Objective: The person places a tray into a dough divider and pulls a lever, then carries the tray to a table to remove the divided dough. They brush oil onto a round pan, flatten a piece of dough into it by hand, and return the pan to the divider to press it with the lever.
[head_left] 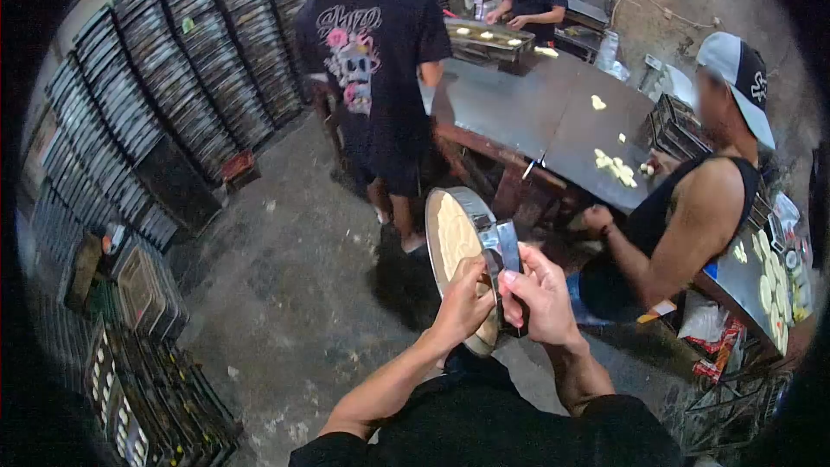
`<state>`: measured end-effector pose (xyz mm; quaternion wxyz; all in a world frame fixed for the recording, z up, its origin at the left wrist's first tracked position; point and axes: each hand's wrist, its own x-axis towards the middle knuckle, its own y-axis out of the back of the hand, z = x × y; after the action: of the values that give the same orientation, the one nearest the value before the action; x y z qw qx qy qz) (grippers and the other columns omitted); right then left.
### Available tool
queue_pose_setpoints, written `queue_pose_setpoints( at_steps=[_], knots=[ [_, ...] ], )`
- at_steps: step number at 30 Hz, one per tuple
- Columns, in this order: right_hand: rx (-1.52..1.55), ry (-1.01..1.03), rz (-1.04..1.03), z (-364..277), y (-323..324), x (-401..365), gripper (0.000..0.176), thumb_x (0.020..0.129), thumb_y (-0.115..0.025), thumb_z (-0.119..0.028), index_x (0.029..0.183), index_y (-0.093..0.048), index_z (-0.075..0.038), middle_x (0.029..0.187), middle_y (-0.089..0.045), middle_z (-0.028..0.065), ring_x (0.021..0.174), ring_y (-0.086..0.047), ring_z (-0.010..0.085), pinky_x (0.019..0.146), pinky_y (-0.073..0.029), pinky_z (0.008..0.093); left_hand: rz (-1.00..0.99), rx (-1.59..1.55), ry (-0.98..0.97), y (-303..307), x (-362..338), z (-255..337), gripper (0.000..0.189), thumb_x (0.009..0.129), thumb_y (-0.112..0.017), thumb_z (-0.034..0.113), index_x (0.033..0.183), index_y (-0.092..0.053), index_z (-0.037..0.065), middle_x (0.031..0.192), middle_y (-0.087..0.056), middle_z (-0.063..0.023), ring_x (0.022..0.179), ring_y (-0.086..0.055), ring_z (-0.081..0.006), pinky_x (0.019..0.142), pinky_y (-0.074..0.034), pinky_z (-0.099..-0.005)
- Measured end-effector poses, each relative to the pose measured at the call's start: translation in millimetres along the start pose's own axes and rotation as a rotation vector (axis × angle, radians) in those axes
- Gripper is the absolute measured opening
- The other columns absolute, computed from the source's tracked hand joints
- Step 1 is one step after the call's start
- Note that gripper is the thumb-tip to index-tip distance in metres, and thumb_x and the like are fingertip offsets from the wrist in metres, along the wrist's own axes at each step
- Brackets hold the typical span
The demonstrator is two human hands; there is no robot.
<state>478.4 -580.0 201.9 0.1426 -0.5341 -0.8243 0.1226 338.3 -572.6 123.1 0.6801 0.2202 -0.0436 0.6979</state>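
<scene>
A round metal pan with a pale, creamy mass in it is tilted in front of my body. My left hand is at the pan's near right part, its fingers closed near the rim; what they pinch is hidden. To its right, my right hand is wrapped round a dark, flat tool with a shiny metal part. The tool stands upright over the pan's right edge, and the fingers of both hands almost meet there.
Tall stacks of trays line the left wall. A person in a black T-shirt stands ahead. Another in a cap sits right beside a metal table with dough pieces. A third person works behind. More trays stand lower left.
</scene>
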Motion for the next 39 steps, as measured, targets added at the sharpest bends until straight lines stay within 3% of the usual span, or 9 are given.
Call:
queue_pose_setpoints(
  at_steps=[9, 15, 16, 20, 27, 29, 34, 36, 39],
  knots=[
    [-0.064, 0.126, 0.191, -53.9, 20.9, 144.2, 0.029, 0.096, -0.051, -0.007, 0.123, -0.049, 0.003, 0.071, -0.053, 0.0000, 0.045, -0.043, 0.0025, 0.039, -0.034, 0.0176, 0.039, -0.045, -0.180, 13.4, 203.1, -13.4, 0.017, 0.079, -0.061, 0.000, 0.095, -0.055, -0.002, 0.089, -0.056, -0.0140, 0.081, -0.062, -0.0241, 0.074, -0.050, -0.0335],
    [-0.080, 0.282, 0.408, -52.8, 26.8, 227.2, 0.026, 0.095, -0.051, -0.007, 0.119, -0.052, 0.003, 0.068, -0.053, 0.0016, 0.042, -0.041, 0.0039, 0.036, -0.032, 0.0184, -0.106, -0.404, -0.017, 28.1, 298.4, -14.4, 0.016, 0.088, -0.058, 0.005, 0.103, -0.054, -0.001, 0.093, -0.059, -0.0070, 0.079, -0.058, -0.0119, 0.069, -0.050, -0.0262],
    [-0.082, 0.295, 0.436, -51.8, 28.5, 242.1, 0.025, 0.095, -0.051, -0.007, 0.119, -0.052, 0.003, 0.068, -0.053, 0.0017, 0.041, -0.041, 0.0041, 0.035, -0.032, 0.0185, -0.071, -0.353, -0.140, 26.4, 319.6, -21.6, 0.023, 0.090, -0.058, 0.006, 0.111, -0.051, -0.001, 0.094, -0.058, -0.0065, 0.077, -0.059, -0.0108, 0.064, -0.051, -0.0243],
    [-0.148, 0.341, 0.536, -52.6, 38.0, 308.6, 0.024, 0.096, -0.051, -0.007, 0.118, -0.052, 0.003, 0.068, -0.053, 0.0021, 0.041, -0.041, 0.0042, 0.035, -0.033, 0.0186, -0.260, -0.427, 0.042, 30.4, 396.3, -44.0, 0.063, 0.090, -0.058, 0.005, 0.145, -0.029, 0.004, 0.096, -0.057, -0.0074, 0.077, -0.059, -0.0104, 0.056, -0.054, -0.0240],
    [-0.401, 0.332, 0.694, -57.1, 63.2, 418.4, 0.024, 0.094, -0.056, -0.007, 0.116, -0.057, 0.001, 0.072, -0.058, 0.0000, 0.048, -0.046, 0.0027, 0.042, -0.036, 0.0179, -0.289, -0.661, 0.046, 2.9, 523.8, -105.1, 0.060, 0.084, -0.058, 0.003, 0.139, -0.035, -0.004, 0.105, -0.062, -0.0125, 0.081, -0.061, -0.0144, 0.065, -0.053, -0.0281],
    [-0.636, 0.368, 0.749, -57.4, 79.2, 443.6, 0.024, 0.093, -0.056, -0.007, 0.115, -0.059, 0.002, 0.073, -0.059, -0.0008, 0.056, -0.050, 0.0029, 0.049, -0.039, 0.0178, -0.322, -0.748, 0.135, 0.2, 545.7, -106.2, 0.039, 0.085, -0.055, 0.000, 0.123, -0.046, 0.003, 0.097, -0.060, -0.0086, 0.076, -0.060, -0.0118, 0.057, -0.051, -0.0230],
    [-1.115, 0.409, 0.758, -42.7, 122.5, 486.8, 0.032, 0.086, -0.065, -0.015, 0.113, -0.060, 0.002, 0.090, -0.066, 0.0237, 0.082, -0.069, 0.0289, 0.072, -0.052, 0.0353, -0.269, -0.929, 0.264, -21.7, 588.5, -143.1, 0.020, 0.087, -0.056, 0.003, 0.105, -0.052, 0.008, 0.084, -0.058, -0.0019, 0.069, -0.060, -0.0119, 0.059, -0.052, -0.0275],
    [-1.230, 0.443, 0.671, -38.0, 129.6, 496.2, 0.031, 0.086, -0.065, -0.015, 0.112, -0.060, 0.002, 0.092, -0.066, 0.0250, 0.085, -0.067, 0.0370, 0.072, -0.052, 0.0387, -0.357, -1.062, 0.420, -27.2, 604.5, -170.9, 0.009, 0.088, -0.056, 0.005, 0.096, -0.055, 0.010, 0.078, -0.056, 0.0010, 0.068, -0.059, -0.0112, 0.057, -0.051, -0.0276],
    [-1.356, 0.461, 0.557, -15.8, 145.4, 510.3, 0.029, 0.086, -0.065, -0.017, 0.108, -0.061, 0.001, 0.094, -0.065, 0.0254, 0.085, -0.065, 0.0411, 0.072, -0.053, 0.0439, -0.227, -1.256, 0.525, -38.9, 604.4, -219.0, 0.012, 0.094, -0.052, 0.016, 0.103, -0.055, 0.010, 0.086, -0.059, -0.0024, 0.078, -0.062, -0.0166, 0.066, -0.053, -0.0334]
  ],
)
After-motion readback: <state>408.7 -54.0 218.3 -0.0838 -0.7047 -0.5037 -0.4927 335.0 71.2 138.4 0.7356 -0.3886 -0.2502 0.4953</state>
